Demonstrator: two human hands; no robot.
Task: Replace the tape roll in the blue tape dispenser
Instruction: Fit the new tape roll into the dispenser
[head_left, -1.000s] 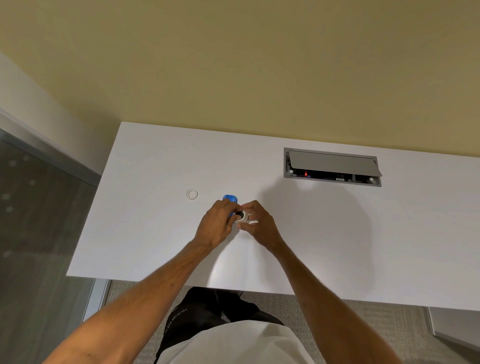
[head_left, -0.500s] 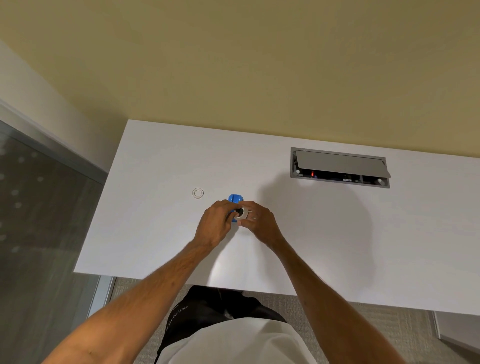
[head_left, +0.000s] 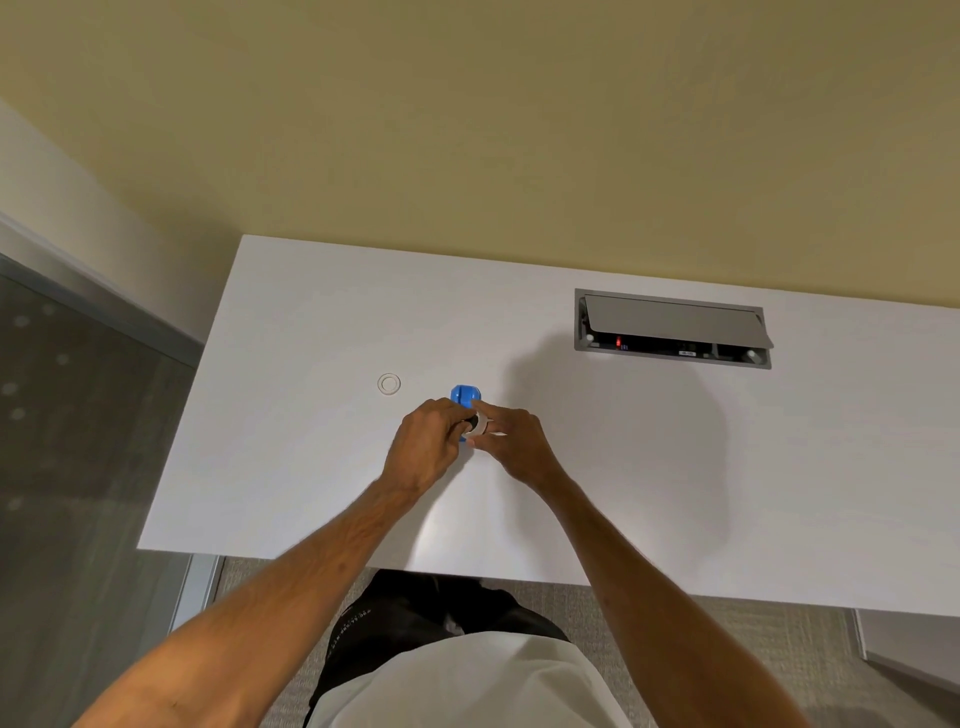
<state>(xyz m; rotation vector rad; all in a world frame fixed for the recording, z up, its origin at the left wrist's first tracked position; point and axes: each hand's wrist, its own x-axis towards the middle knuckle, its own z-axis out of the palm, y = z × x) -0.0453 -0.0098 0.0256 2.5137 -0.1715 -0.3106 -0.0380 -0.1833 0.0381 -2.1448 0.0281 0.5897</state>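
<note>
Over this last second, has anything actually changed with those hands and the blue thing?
Hardly. Both hands stay pressed together at the blue tape dispenser: left hand gripping it, right hand pinching the white tape roll against it. Nothing was released. The small ring on the white desk lies untouched.

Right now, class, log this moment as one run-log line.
left hand: grips blue tape dispenser | right hand: pinches tape roll at dispenser | spare clear ring: on white desk | seating: unclear

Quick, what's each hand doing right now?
Left hand: closed on the blue tape dispenser.
Right hand: fingers pinching the tape roll.
</note>
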